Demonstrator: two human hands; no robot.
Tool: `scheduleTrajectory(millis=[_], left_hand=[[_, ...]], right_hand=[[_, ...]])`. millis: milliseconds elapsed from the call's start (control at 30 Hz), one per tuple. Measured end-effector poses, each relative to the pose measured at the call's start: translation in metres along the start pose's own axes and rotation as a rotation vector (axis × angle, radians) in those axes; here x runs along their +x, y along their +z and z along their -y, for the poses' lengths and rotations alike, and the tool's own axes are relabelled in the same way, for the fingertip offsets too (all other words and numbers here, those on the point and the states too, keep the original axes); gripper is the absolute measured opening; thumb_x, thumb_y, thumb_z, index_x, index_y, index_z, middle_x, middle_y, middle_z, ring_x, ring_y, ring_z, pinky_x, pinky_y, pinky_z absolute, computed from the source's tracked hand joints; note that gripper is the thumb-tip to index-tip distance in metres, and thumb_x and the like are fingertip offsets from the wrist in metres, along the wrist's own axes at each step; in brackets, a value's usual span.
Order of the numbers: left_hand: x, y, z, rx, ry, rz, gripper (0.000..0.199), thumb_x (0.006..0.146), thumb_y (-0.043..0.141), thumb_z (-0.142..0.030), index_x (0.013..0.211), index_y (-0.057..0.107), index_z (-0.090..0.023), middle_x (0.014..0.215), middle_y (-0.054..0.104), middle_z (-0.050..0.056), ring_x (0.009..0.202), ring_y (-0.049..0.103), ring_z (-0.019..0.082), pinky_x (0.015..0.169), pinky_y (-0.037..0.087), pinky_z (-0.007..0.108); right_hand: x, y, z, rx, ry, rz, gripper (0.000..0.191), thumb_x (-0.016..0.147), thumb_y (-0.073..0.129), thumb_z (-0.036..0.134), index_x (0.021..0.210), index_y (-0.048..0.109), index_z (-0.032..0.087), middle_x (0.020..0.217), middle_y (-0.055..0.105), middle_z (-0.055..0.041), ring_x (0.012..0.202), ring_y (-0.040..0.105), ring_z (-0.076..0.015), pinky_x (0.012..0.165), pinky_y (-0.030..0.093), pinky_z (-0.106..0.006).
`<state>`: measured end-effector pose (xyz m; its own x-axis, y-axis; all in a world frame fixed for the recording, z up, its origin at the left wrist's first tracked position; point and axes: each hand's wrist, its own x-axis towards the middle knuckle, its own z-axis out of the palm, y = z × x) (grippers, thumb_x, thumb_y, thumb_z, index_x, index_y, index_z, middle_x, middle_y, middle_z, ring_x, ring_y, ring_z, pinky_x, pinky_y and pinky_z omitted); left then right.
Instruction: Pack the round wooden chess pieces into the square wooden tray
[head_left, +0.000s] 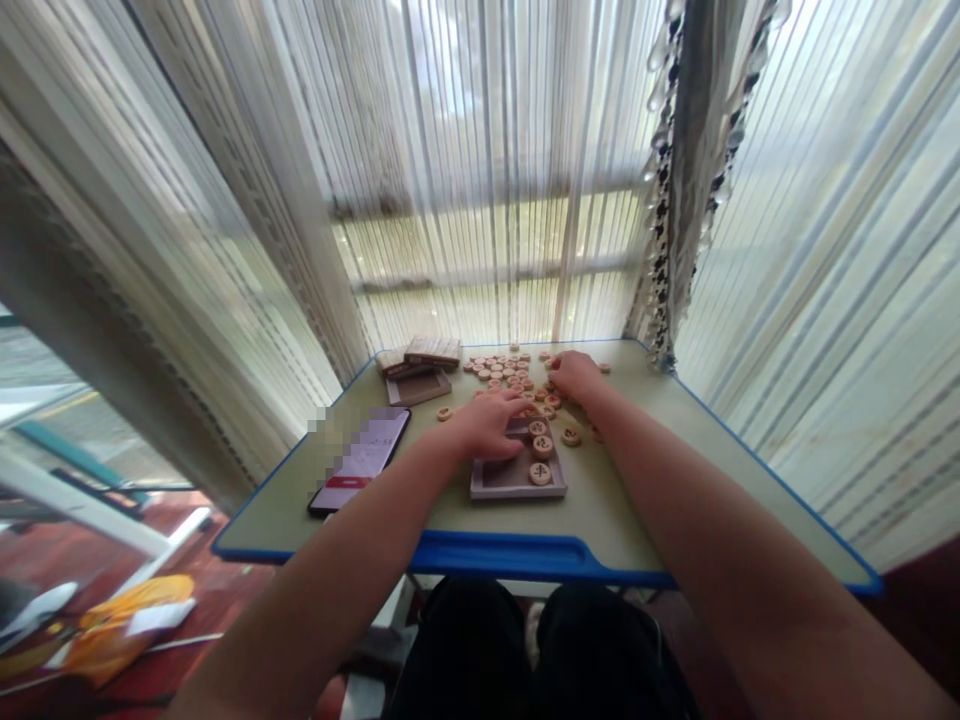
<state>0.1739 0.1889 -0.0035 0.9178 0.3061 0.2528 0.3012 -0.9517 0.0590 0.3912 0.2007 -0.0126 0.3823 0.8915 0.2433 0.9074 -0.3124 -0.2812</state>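
Note:
A shallow cardboard box (517, 492) sits near the front middle of the table, with round wooden Chinese chess pieces along its right side, among them one bottom piece (540, 473) with a black character. My left hand (491, 425) reaches over the box's left part, thumb and fingers apart, its fingertips close to loose pieces at the box's far edge. Farther back on the right, my right hand (576, 377) has its fingers bent together on a Chinese chess piece, mostly hidden by the fingers. Many loose pieces (495, 370) lie spread beyond both hands.
A phone (361, 460) with a lit screen lies left of the box. Behind it are an open box part (418, 388) and a stacked flat box (433, 350). The table (292, 505) has a raised blue edge, with curtains (487, 150) close behind it.

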Motion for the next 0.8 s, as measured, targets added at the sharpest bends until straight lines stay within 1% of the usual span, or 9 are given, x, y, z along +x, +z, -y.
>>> scheduleTrajectory(millis=[133,300,367,400,500,567,633,700,800], left_hand=[[0.001,0.001,0.0,0.016,0.02,-0.062,0.032,0.068,0.056,-0.025,0.098,0.065,-0.022,0.11,0.058,0.005,0.101,0.053,0.022,0.091,0.041,0.034],[0.002,-0.002,-0.001,0.03,-0.005,-0.121,0.036,0.067,0.059,-0.029,0.102,0.063,-0.021,0.107,0.06,0.005,0.099,0.053,0.022,0.089,0.043,0.036],[0.002,-0.004,-0.001,0.013,-0.052,-0.178,0.035,0.069,0.058,-0.031,0.102,0.061,-0.019,0.102,0.061,0.006,0.095,0.054,0.022,0.086,0.044,0.036],[0.002,-0.005,0.0,0.0,-0.082,-0.225,0.035,0.071,0.057,-0.031,0.103,0.06,-0.018,0.098,0.062,0.006,0.091,0.055,0.021,0.083,0.045,0.035],[0.001,-0.008,0.0,-0.085,-0.075,-0.422,0.045,0.073,0.056,-0.034,0.114,0.051,-0.015,0.085,0.062,0.004,0.079,0.056,0.016,0.077,0.046,0.033],[0.0,-0.012,-0.003,-0.137,-0.048,-0.625,0.058,0.074,0.057,-0.04,0.123,0.04,-0.015,0.086,0.061,0.004,0.077,0.055,0.015,0.076,0.046,0.031],[-0.002,-0.017,-0.008,-0.154,-0.01,-0.76,0.067,0.072,0.059,-0.046,0.127,0.036,-0.015,0.089,0.061,0.005,0.078,0.055,0.015,0.076,0.046,0.032],[-0.002,-0.021,-0.012,-0.134,0.05,-0.771,0.067,0.07,0.061,-0.047,0.126,0.039,-0.016,0.091,0.062,0.005,0.082,0.055,0.016,0.079,0.045,0.033],[-0.001,-0.022,-0.014,-0.1,0.119,-0.709,0.046,0.075,0.057,-0.045,0.113,0.053,-0.018,0.091,0.064,0.005,0.087,0.056,0.017,0.081,0.045,0.034]], right_hand=[[0.003,-0.005,-0.004,0.199,-0.015,-0.112,0.028,0.074,0.056,0.024,0.1,0.065,0.016,0.098,0.067,-0.0066,0.089,0.06,-0.0174,0.079,0.044,-0.026],[0.0,-0.031,0.007,0.695,-0.055,-0.244,0.025,0.067,0.065,0.021,0.09,0.065,0.013,0.084,0.068,-0.0067,0.073,0.061,-0.0161,0.069,0.05,-0.031],[-0.011,-0.049,0.018,0.928,-0.123,-0.181,0.026,0.068,0.065,0.023,0.091,0.064,0.012,0.075,0.068,-0.0067,0.065,0.061,-0.015,0.062,0.051,-0.031],[-0.019,-0.058,0.023,0.978,-0.23,-0.108,0.027,0.065,0.068,0.024,0.09,0.065,0.013,0.072,0.067,-0.0061,0.063,0.061,-0.0148,0.059,0.051,-0.03],[-0.054,-0.076,0.034,0.943,-0.373,-0.053,0.027,0.057,0.075,0.026,0.08,0.066,0.016,0.066,0.066,-0.0023,0.056,0.059,-0.0133,0.055,0.051,-0.029],[-0.08,-0.075,0.036,0.961,-0.377,-0.126,0.025,0.056,0.076,0.027,0.077,0.066,0.017,0.068,0.066,-0.0015,0.061,0.06,-0.0136,0.059,0.052,-0.03],[-0.1,-0.065,0.035,1.057,-0.323,-0.103,0.025,0.058,0.075,0.029,0.078,0.065,0.017,0.074,0.066,-0.0027,0.068,0.062,-0.0143,0.064,0.052,-0.031],[-0.11,-0.052,0.031,1.199,-0.246,-0.053,0.029,0.06,0.074,0.031,0.083,0.063,0.017,0.079,0.067,-0.0035,0.072,0.063,-0.0144,0.068,0.053,-0.031],[-0.11,-0.04,0.026,1.344,-0.236,0.031,0.035,0.061,0.074,0.033,0.09,0.061,0.019,0.082,0.067,-0.0028,0.075,0.063,-0.014,0.071,0.053,-0.032]])
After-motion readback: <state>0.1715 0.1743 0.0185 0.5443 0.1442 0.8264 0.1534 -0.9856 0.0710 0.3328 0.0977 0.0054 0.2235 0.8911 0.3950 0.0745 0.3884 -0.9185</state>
